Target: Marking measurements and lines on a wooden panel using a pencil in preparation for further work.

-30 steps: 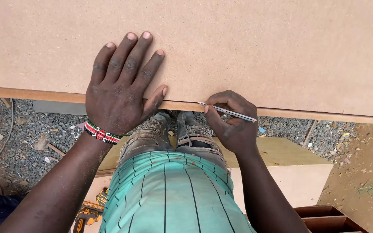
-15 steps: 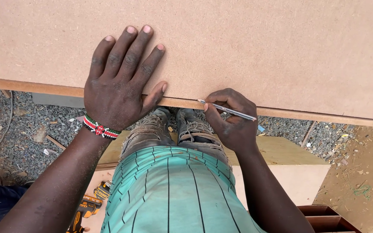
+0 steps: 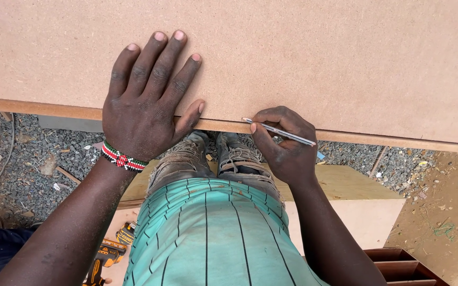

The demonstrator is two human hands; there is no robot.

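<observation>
Since the earlier frame the right hand [image 3: 287, 148] has crept slightly up, pencil tip now on the near rim of the board [image 3: 303, 58]; left hand [image 3: 147, 103] barely shifted. Right grip: clenched around a thin silvery pencil [image 3: 279, 132], pinched between thumb and fingertips. Pencil long axis runs nearly level, tip pointing left of the grip, back end sticking out right and slightly lower. Left hand is released, holding nothing, palm flat on the board left of the grip, 5 digits spread, thumb at the rim. Board: big flat tan fibreboard sheet, fine speckled matte face, darker brown edge strip. Beaded wristband [image 3: 124, 157], red, white, green and black, on the left wrist. Below the grip: ripped grey jeans, teal striped shirt, pale plywood panels, grey gravel. Yellow-black power drill [image 3: 104, 257] far lower left.
</observation>
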